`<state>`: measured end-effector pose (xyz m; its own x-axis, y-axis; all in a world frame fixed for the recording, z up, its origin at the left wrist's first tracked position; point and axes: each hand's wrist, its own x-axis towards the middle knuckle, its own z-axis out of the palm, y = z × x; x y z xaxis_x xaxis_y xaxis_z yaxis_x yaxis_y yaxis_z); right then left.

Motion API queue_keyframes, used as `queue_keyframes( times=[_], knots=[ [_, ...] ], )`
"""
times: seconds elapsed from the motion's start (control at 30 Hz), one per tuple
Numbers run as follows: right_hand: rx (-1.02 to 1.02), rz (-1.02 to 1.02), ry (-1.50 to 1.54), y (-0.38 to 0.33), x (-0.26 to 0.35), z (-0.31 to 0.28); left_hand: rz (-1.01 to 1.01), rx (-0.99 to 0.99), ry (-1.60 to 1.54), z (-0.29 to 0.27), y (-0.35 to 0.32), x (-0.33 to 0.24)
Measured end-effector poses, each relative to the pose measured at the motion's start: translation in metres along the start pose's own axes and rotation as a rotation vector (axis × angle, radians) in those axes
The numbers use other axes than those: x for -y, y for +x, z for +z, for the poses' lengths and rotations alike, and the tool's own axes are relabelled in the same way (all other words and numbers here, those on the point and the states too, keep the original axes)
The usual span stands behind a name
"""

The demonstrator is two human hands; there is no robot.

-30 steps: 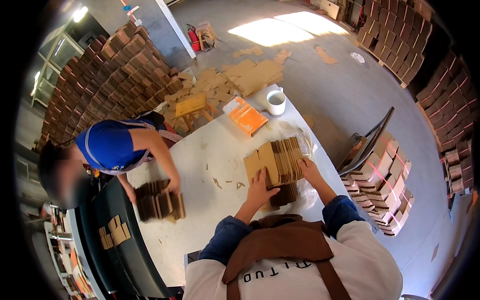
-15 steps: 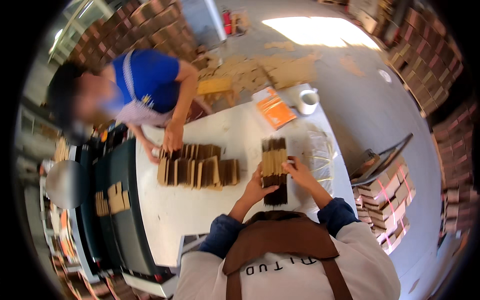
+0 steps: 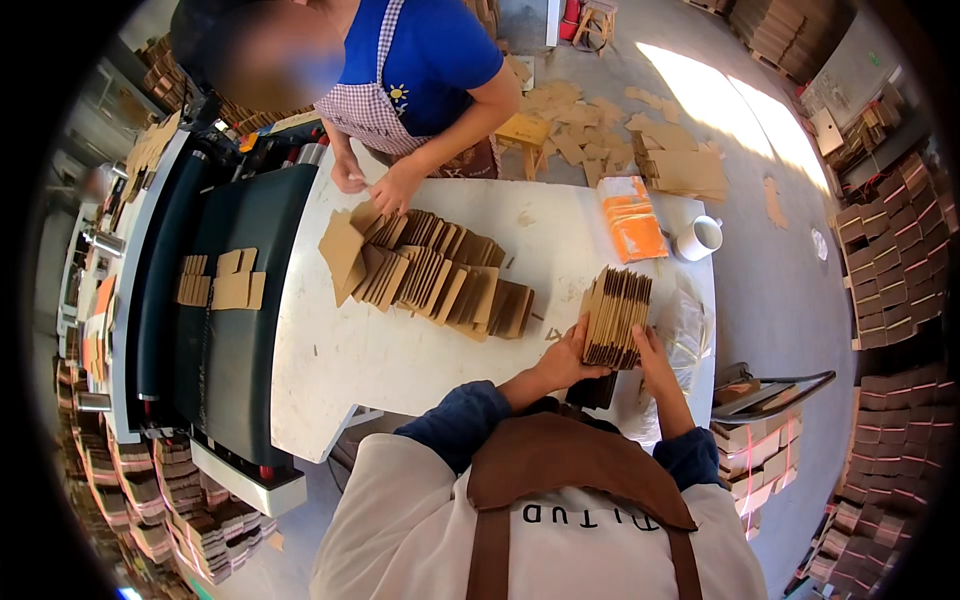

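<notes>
Between my two hands stands a bundle of folded brown cardboard pieces (image 3: 617, 315), edges upward, over the near right part of the table. My left hand (image 3: 563, 358) grips its left and near side, fingers closed against it. My right hand (image 3: 652, 360) presses on its right side. A darker cardboard stack (image 3: 592, 391) shows partly below the bundle, near my chest. To the left, several rows of cardboard pieces (image 3: 430, 275) lean on the white table (image 3: 330, 385). A co-worker's hands (image 3: 395, 187) are at the far end of those rows.
An orange-and-white packet (image 3: 633, 220) and a white mug (image 3: 699, 238) stand at the table's far right. Clear plastic wrap (image 3: 688, 325) lies along the right edge. A dark conveyor belt (image 3: 235, 345) carrying cardboard pieces adjoins the left. Strapped cardboard stacks (image 3: 765, 455) stand right of the table.
The bundle has come up off the darker stack, and both hands have closed on its sides. My view has shifted. The co-worker's hands have drawn back to the far end of the rows.
</notes>
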<state>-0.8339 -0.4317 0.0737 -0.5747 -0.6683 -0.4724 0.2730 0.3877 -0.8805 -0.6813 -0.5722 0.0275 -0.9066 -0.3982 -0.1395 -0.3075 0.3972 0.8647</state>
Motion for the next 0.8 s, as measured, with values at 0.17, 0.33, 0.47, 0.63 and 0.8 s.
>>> queue_keyframes(
  times=[0.17,0.33,0.47,0.63,0.8],
  knots=[
    [-0.001,-0.156,-0.011,0.049,0.016,0.005,0.027,-0.114,0.037,-0.020,0.031,-0.008],
    [0.075,-0.169,0.103,0.121,0.065,0.007,-0.032,-0.207,0.169,-0.063,0.093,-0.021],
    [-0.070,-0.099,0.070,0.168,0.086,-0.011,-0.133,-0.155,0.220,-0.073,0.144,-0.038],
    [-0.403,-0.178,-0.094,0.221,0.035,-0.076,-0.122,-0.078,0.261,-0.041,0.168,-0.025],
    [-0.564,-0.335,-0.433,0.196,0.019,-0.090,-0.013,-0.152,0.196,-0.030,0.135,-0.005]
  ],
)
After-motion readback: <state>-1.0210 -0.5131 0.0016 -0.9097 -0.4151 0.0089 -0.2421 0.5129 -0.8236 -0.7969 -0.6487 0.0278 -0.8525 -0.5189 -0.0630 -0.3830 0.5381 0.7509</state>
